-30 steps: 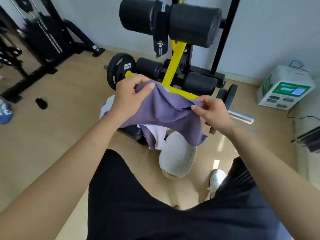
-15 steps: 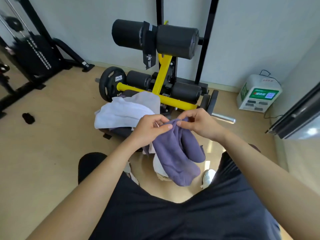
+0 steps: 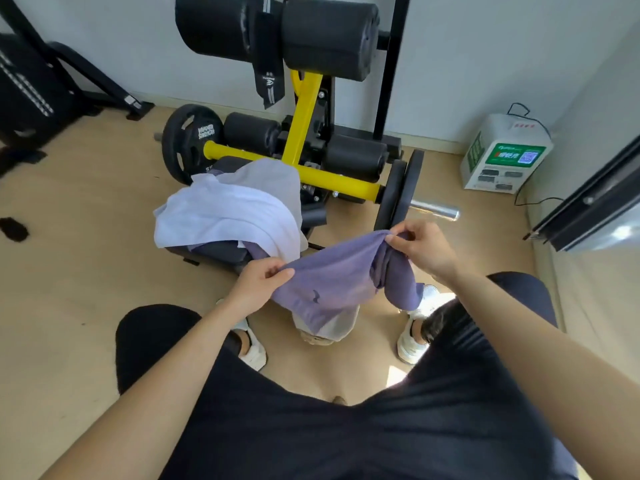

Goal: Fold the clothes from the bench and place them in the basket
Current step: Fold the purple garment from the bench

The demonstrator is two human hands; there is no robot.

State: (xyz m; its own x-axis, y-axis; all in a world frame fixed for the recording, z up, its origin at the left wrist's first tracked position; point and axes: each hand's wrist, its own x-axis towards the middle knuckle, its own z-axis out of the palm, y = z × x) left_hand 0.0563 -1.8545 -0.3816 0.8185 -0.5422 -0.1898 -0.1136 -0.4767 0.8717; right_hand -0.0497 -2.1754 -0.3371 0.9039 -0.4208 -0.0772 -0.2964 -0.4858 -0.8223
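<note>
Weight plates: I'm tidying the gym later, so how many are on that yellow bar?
3: one weight plate on the bar's far-left end, and a pair side by side at its right end. Others may hide behind the clothes.

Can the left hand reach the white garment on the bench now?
Probably not yet: the left hand is pinching the purple garment. The white garment lies just beyond it, with nothing between.

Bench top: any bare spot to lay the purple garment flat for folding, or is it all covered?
Crowded: the bench is almost wholly under the white clothes pile; only its dark near edge shows. Bare room is the floor: a wide patch left of the bench, and a narrower one between the weight plates and the white box.
</note>
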